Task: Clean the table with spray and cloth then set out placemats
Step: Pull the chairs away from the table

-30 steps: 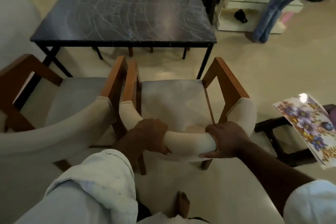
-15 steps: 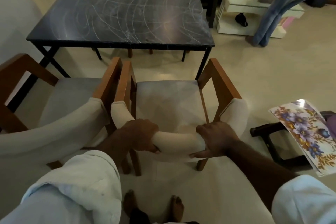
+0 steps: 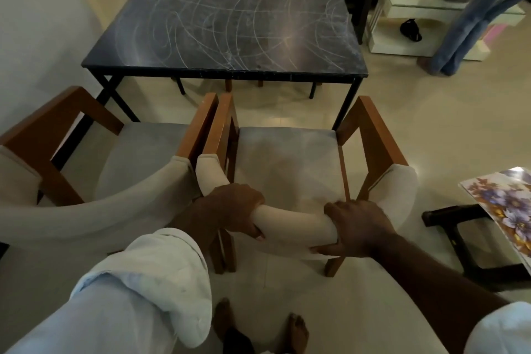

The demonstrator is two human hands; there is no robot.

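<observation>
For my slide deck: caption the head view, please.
Left hand and right hand grip a chair's padded backrest before the smeared dark table.

Both arms stretch forward and down, near together. The left hand [image 3: 235, 210] and the right hand [image 3: 356, 227] each curl around the padded chair back [image 3: 293, 224], knuckles up.

The left grip [image 3: 234, 208] and right grip [image 3: 357, 228] wrap the padded chair back [image 3: 296, 223], which hides their fingertips on its far side. Just outside the right grip, the flowered placemat [image 3: 505, 204] is cut off by the picture's edge and covers part of a dark stool [image 3: 459, 241]. Far beyond that grip a standing person [image 3: 465, 17] shows only as legs, and the black thing [image 3: 411, 29] nearby is too small to tell.
</observation>
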